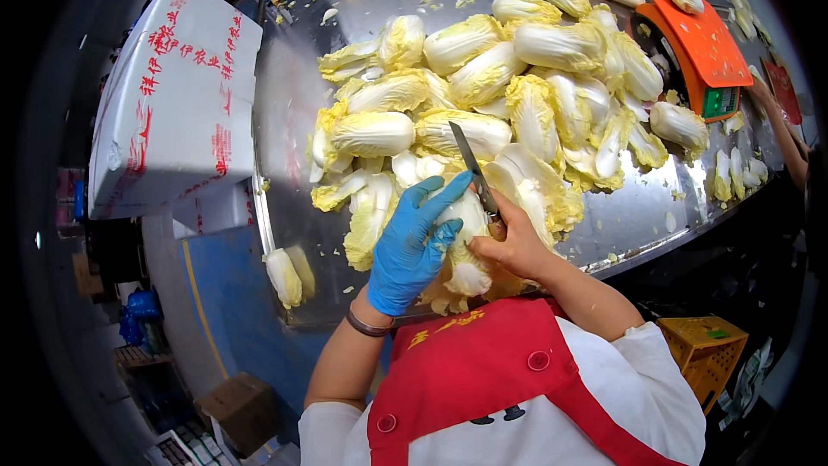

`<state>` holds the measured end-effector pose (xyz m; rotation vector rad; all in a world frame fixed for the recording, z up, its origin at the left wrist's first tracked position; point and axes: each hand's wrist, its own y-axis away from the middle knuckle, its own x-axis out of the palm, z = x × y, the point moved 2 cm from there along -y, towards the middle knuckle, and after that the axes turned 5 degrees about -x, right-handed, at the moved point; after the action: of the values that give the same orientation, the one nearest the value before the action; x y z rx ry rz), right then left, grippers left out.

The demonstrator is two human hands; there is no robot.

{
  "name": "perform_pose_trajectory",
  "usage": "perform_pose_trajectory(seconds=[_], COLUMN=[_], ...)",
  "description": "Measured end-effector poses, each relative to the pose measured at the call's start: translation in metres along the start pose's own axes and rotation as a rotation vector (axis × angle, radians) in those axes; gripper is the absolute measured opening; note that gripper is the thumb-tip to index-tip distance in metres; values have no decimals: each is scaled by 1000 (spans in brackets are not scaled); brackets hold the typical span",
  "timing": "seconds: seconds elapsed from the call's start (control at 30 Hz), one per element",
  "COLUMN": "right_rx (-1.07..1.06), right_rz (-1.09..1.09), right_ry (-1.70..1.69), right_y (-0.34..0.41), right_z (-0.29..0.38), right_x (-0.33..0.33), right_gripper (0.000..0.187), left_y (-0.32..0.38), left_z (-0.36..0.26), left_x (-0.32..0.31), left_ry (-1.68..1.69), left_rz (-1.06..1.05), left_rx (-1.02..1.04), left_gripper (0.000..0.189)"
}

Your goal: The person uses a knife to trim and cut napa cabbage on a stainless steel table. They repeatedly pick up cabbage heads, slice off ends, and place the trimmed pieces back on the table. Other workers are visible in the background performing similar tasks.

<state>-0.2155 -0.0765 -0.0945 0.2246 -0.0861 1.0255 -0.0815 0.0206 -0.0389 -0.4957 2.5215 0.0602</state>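
A blue glove covers my left hand point(417, 236), whose spread fingers and thumb rest around a napa cabbage point(468, 210) close to my apron. My bare right hand point(522, 243) grips a knife point(475, 168) by its wooden handle; the blade points up and away from me. My right fingers are partly hidden behind the handle and the cabbage. Loose cabbage leaves point(530, 191) lie just beyond my right hand. Past both hands, a heap of pale yellow-and-white napa cabbages point(485, 74) covers the middle of the metal table point(291, 142).
A white foam box point(187, 97) with red printing stands at the left table edge. One cabbage point(283, 278) lies at the near left corner. An orange scale point(705, 45) sits at the far right, beside another person's arm point(779, 123). A yellow crate point(705, 346) is below right.
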Motion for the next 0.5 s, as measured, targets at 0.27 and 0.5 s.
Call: perform_pose_trajectory(seconds=[0.27,0.5], right_rx=[-253,23], right_rz=[96,-64], right_ry=[131,-311], right_y=[5,0], right_z=[-7,-8], right_x=[3,-6], right_gripper=[74,73], left_y=[0,9], left_z=[40,35], left_x=[4,4], left_ry=[597,462], left_rz=[-225,3], left_rx=[-353,-276], left_gripper=[26,58])
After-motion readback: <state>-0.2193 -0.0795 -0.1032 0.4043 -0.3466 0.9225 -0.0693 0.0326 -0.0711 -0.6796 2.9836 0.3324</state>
